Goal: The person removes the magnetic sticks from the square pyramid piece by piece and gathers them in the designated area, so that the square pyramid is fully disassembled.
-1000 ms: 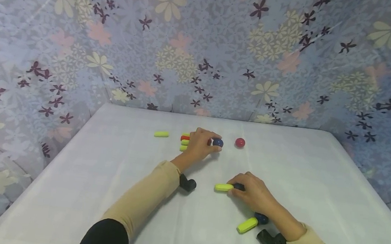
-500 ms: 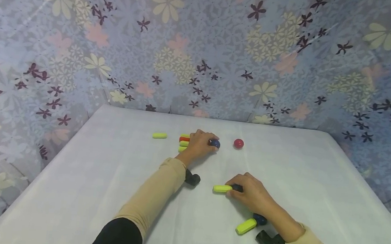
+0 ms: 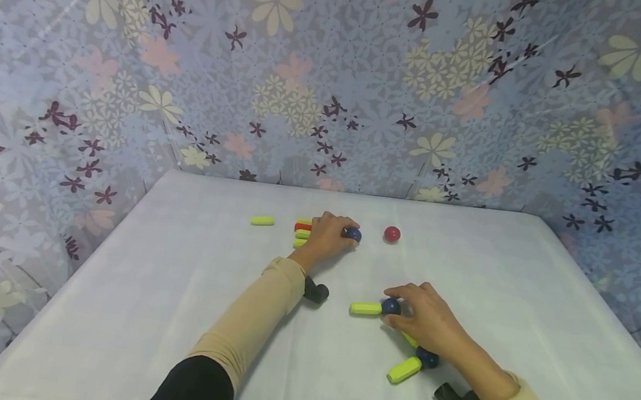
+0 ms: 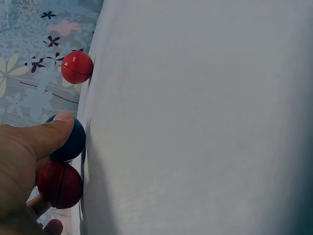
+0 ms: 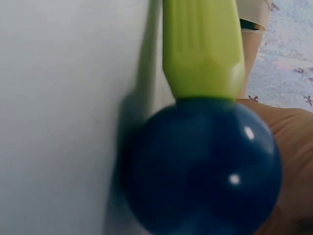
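Note:
My left hand (image 3: 336, 234) reaches to the far middle of the white table (image 3: 170, 288) and grips a dark blue ball (image 3: 354, 234). In the left wrist view the thumb (image 4: 51, 133) lies over that blue ball (image 4: 72, 144), and a red ball (image 4: 59, 185) sits against the fingers below it. My right hand (image 3: 405, 308) holds another blue ball (image 3: 390, 306), which is joined to the end of a yellow-green rod (image 3: 365, 308). The right wrist view shows this ball (image 5: 205, 166) and rod (image 5: 203, 49) very close up.
A loose red ball (image 3: 392, 234) lies right of my left hand. A red rod (image 3: 302, 227) and yellow-green rods (image 3: 302, 234) sit behind it, with one more rod (image 3: 262, 220) further left. Under my right wrist lies a yellow-green rod (image 3: 404, 370) with a blue ball (image 3: 428, 358). Flowered sheets wall the table.
My right hand has drawn back a little, uncovering the blue ball at the end of the yellow-green rod. My left hand has closed slightly over its blue ball and otherwise stays put.

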The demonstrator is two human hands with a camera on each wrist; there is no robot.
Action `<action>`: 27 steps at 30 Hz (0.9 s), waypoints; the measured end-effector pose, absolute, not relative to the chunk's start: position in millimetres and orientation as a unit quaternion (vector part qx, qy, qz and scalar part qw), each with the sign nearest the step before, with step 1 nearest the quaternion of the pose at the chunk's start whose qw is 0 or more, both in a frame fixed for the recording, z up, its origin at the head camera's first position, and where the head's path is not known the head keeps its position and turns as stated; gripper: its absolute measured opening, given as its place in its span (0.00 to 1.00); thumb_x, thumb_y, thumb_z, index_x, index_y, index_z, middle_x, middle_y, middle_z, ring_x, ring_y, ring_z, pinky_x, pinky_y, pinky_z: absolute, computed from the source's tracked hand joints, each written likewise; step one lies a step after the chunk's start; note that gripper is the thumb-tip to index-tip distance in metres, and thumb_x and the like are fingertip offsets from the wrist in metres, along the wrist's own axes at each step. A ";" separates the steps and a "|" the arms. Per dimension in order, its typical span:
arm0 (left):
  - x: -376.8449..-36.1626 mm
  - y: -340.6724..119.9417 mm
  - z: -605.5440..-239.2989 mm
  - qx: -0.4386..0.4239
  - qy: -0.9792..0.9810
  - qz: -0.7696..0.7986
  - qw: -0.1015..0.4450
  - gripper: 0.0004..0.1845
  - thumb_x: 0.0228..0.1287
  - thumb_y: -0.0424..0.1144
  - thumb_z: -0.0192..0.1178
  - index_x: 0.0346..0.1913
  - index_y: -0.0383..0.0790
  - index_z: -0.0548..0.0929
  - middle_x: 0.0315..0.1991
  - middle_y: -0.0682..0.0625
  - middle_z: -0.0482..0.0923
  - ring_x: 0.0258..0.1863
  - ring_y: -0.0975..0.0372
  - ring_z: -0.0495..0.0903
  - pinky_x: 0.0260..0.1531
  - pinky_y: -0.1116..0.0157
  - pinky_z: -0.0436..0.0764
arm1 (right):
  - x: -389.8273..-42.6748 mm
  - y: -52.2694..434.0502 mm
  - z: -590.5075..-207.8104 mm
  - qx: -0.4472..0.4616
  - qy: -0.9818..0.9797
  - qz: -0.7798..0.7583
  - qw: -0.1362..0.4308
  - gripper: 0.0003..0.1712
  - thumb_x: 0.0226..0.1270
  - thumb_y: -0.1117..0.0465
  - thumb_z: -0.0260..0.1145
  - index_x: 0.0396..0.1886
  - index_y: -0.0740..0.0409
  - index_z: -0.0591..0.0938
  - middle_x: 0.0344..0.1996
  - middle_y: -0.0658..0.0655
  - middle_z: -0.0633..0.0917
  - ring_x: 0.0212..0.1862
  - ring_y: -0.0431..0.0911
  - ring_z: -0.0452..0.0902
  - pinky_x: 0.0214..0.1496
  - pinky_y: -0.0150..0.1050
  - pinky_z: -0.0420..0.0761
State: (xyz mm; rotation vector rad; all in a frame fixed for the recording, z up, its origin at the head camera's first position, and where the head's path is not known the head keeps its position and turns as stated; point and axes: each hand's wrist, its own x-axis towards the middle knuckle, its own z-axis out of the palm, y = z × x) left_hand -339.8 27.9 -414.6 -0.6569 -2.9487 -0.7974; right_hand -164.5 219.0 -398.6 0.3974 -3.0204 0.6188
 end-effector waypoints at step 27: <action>-226.7 -31.1 -411.2 -0.267 -0.878 -0.395 -0.040 0.19 0.59 0.47 0.62 0.52 0.44 0.82 0.49 0.52 0.82 0.56 0.56 0.69 0.63 0.48 0.57 | -171.2 210.8 -403.5 0.139 -0.964 0.228 0.019 0.22 0.53 0.51 0.72 0.48 0.51 0.83 0.37 0.49 0.85 0.39 0.41 0.74 0.39 0.38 0.73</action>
